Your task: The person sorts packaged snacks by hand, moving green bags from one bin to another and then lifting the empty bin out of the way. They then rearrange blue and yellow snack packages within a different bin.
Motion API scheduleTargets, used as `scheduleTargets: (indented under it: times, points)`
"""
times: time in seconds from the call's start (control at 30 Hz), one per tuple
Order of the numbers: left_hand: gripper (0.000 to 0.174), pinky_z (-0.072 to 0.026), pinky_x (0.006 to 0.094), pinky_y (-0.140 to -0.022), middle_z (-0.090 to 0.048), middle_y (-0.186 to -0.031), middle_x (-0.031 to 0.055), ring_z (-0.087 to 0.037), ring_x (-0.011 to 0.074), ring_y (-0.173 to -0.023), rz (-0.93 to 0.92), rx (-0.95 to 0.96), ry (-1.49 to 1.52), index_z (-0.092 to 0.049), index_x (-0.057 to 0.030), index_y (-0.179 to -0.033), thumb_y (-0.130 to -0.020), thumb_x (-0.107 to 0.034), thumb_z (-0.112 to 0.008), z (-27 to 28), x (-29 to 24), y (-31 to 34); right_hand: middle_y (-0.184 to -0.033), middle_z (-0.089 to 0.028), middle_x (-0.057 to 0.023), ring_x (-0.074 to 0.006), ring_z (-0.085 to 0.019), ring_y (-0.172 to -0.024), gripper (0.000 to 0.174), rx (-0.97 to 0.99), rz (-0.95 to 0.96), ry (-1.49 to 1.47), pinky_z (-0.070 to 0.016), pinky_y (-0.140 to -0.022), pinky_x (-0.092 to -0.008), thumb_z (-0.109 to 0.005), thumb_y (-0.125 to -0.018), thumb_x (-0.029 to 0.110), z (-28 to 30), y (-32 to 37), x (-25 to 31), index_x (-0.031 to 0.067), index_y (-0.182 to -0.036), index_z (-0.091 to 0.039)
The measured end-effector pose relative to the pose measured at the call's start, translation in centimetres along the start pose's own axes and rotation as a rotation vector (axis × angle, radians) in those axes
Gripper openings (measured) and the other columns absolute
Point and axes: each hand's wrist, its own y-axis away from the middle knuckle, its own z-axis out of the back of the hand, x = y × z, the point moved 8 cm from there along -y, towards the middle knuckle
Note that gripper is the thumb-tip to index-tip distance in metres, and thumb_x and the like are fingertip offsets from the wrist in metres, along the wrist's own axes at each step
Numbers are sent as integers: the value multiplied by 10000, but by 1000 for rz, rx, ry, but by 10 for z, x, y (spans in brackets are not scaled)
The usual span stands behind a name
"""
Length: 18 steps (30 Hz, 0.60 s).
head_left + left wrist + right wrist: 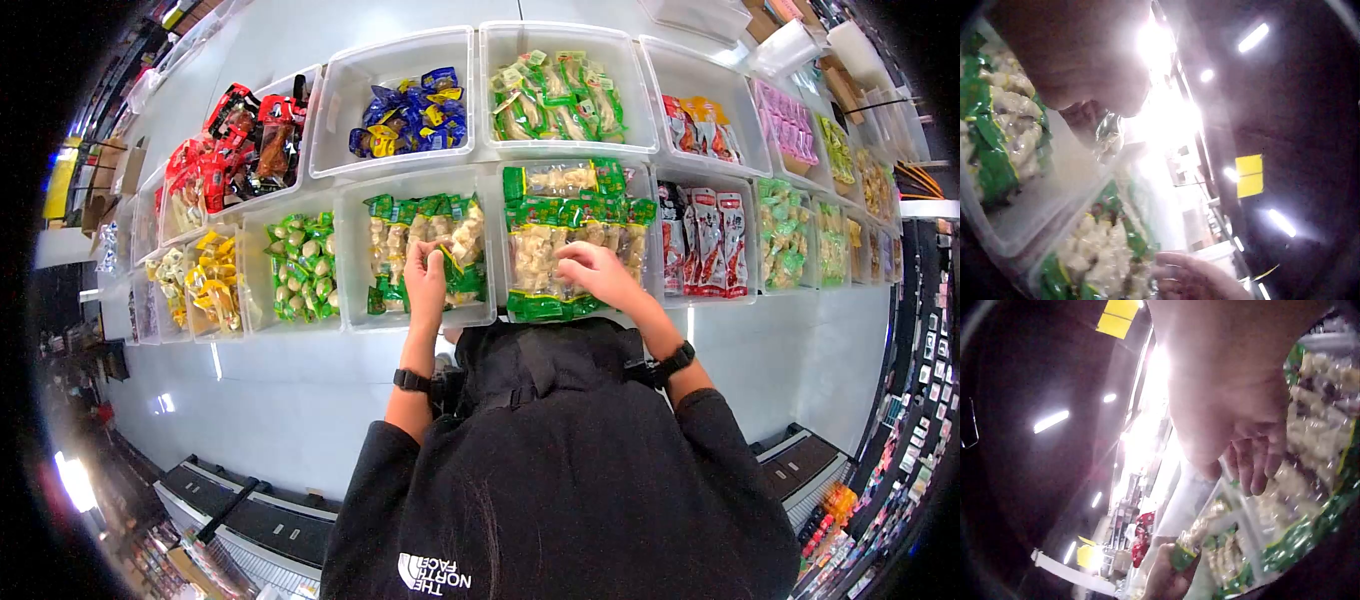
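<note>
My left hand (424, 280) pinches the green end of a clear snack pack (465, 240) above a translucent bin (487, 312) of similar green-edged packs. In the right wrist view this left hand (1169, 575) grips the pack (1196, 534). The left wrist view shows the left hand (1097, 56) close up, a shiny wrapper (1110, 134) by its fingers. My right hand (603, 277), fingers loosely bent, is over the packs (540, 262) in the adjoining bin; whether it touches them I cannot tell. Nothing shows in the right hand (1229, 406) in the right wrist view.
Bins of blue packs (410, 118), green-and-white packs (555, 95) and red-and-black packs (240, 145) stand in the far row. Beside the two near bins are green egg-like packs (302, 268) on the left and red packs (715, 240) on the right.
</note>
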Motion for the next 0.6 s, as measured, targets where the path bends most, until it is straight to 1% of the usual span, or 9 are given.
scheduleTargets:
  times: [0.03,0.13,0.17,0.23,0.3,0.37,0.43,0.5,0.6]
  points:
    - [62,-414,224,-669,-622,-967,77,-460,67,-716,-7,-2,-3,-451,-60,-781,-837,-35,-450,1,-5,2,-874,-629,-62,-124,-605,-753,362,10,-103,-104,-487,-656,-272,-565,-865,319,-15,-6,2,18,-1066,-551]
    - [61,-465,232,-680,-595,-1022,101,-499,89,-744,143,17,491,-434,-85,-803,-838,-43,-462,-4,-18,17,-1003,-612,-57,-134,-601,-856,391,20,-276,-508,-475,-703,-252,-551,-881,360,-53,-20,11,67,-1135,-502]
    - [61,-465,232,-680,-595,-1022,101,-499,89,-744,140,22,494,-434,-85,-803,-838,-43,-462,-5,-22,21,-1003,-612,-57,-134,-601,-856,391,16,-272,-507,-475,-703,-252,-551,-881,360,-57,-25,14,67,-1135,-502]
    - [73,-493,258,-677,-586,-1022,95,-523,101,-766,227,34,575,-424,-92,-810,-841,-37,-460,-9,-23,32,-1037,-604,-43,-143,-596,-885,344,42,-182,-802,-468,-727,-257,-553,-883,333,-67,-33,31,88,-1118,-497]
    - [87,-500,265,-675,-577,-963,67,-539,102,-782,267,16,585,-418,-97,-812,-843,-29,-460,-9,-19,41,-1002,-606,-22,-128,-594,-851,272,-10,-85,-870,-462,-707,-255,-575,-872,285,-63,-33,44,103,-1065,-513]
    - [92,-498,254,-660,-558,-864,36,-549,99,-752,223,179,522,-420,-96,-817,-843,-20,-464,-11,-12,44,-956,-603,-6,-102,-583,-812,226,-134,9,-757,-454,-686,-249,-596,-854,231,-47,-34,45,115,-1031,-515]
    - [102,-497,241,-637,-528,-786,5,-543,84,-706,313,222,471,-426,-89,-794,-841,-15,-478,-16,-9,48,-882,-595,12,-77,-566,-778,179,-195,29,-705,-449,-651,-245,-605,-843,206,-35,-27,45,113,-979,-535]
    - [110,-495,231,-604,-528,-756,-4,-538,69,-670,390,436,97,-443,-78,-770,-844,-38,-515,-26,5,50,-831,-589,16,-70,-558,-740,145,-275,27,-652,-447,-612,-244,-610,-838,214,-16,-21,33,107,-921,-555]
    - [124,-460,191,-539,-533,-688,-12,-532,57,-603,390,615,-103,-480,-53,-782,-841,-96,-579,-53,9,58,-775,-586,18,-71,-554,-678,84,-384,-3,-619,-438,-553,-236,-586,-821,168,18,-7,1,103,-872,-571]
